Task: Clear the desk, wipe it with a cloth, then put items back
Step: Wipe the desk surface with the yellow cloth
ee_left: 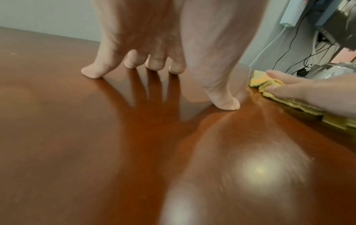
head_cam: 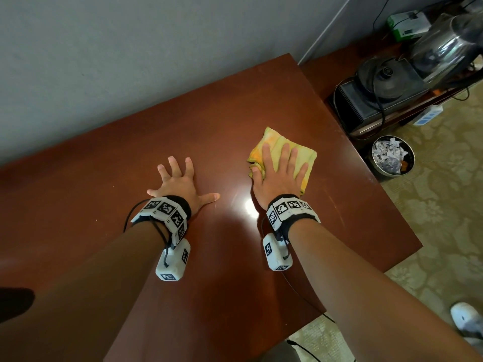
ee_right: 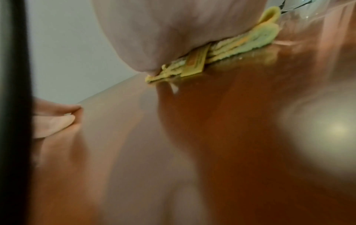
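Note:
A folded yellow cloth (head_cam: 277, 145) lies on the glossy red-brown desk (head_cam: 130, 142), right of centre. My right hand (head_cam: 277, 173) lies flat on top of it with straight, spread fingers pressing it down. The cloth (ee_left: 269, 85) shows under that hand in the left wrist view, and its layered edge (ee_right: 240, 42) shows under the palm in the right wrist view. My left hand (head_cam: 180, 182) rests flat on the bare desk (ee_left: 77, 137) with splayed fingers, a short way left of the cloth, holding nothing.
A lower side shelf at the back right carries a black box with a round kettle base (head_cam: 379, 84), a glass kettle (head_cam: 449, 45), cables and a green-white device (head_cam: 407, 23). A round bin of crumpled paper (head_cam: 392, 158) stands on the patterned carpet beside the desk's right edge.

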The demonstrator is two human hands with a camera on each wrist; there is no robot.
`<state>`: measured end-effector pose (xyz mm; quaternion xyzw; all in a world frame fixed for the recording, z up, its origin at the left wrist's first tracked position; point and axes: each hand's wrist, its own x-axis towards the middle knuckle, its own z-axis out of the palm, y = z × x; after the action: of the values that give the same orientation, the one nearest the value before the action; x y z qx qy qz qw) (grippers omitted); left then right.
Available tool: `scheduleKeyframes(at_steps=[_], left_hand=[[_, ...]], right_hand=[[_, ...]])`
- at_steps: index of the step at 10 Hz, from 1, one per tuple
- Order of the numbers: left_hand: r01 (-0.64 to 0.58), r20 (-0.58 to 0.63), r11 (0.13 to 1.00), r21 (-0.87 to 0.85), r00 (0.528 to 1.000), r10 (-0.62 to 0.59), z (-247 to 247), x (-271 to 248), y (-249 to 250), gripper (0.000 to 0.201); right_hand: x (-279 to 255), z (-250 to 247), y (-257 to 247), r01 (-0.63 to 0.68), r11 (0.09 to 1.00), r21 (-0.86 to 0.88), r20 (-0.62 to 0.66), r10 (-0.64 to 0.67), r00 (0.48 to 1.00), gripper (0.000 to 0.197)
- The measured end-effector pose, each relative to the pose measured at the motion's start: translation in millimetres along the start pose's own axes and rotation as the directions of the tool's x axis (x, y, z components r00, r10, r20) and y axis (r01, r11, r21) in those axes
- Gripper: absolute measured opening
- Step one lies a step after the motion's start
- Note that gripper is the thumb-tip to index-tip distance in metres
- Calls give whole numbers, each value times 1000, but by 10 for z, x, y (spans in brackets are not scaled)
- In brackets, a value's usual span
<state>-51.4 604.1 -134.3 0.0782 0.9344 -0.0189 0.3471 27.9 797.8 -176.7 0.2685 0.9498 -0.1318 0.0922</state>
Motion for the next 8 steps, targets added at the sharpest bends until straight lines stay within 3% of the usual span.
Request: scheduleKeyframes(at_steps=[1, 2, 4, 5, 7, 8], left_hand=[[4, -1, 1000, 5, 1000, -4, 7, 8, -6, 124], [5, -9, 1000, 7, 1000, -5, 10, 9, 0, 124], [5, -19, 1000, -1, 1000, -5, 14, 6, -20, 125], [-3, -23, 1000, -21, 1000, 2, 13, -1, -17, 122], [-6, -17, 1000, -26, 1000, 6, 11, -10, -27, 122], [-5, -9, 1000, -24, 1000, 5, 10, 2, -32, 122]], right_hand=[[-100, 14, -135, 9, 1000, 10, 41, -10, 999, 61], [-341, 117, -345, 148, 989, -6, 50, -147, 988, 60], [-426, 139, -308, 234, 971, -51, 108, -227, 968, 57], [-306, 22, -56, 163, 986, -43, 127, -156, 979, 57], [17, -260, 780, -124, 990, -60, 121, 131, 984, 60], [16, -272, 831, -178, 983, -52, 116, 183, 976, 59]])
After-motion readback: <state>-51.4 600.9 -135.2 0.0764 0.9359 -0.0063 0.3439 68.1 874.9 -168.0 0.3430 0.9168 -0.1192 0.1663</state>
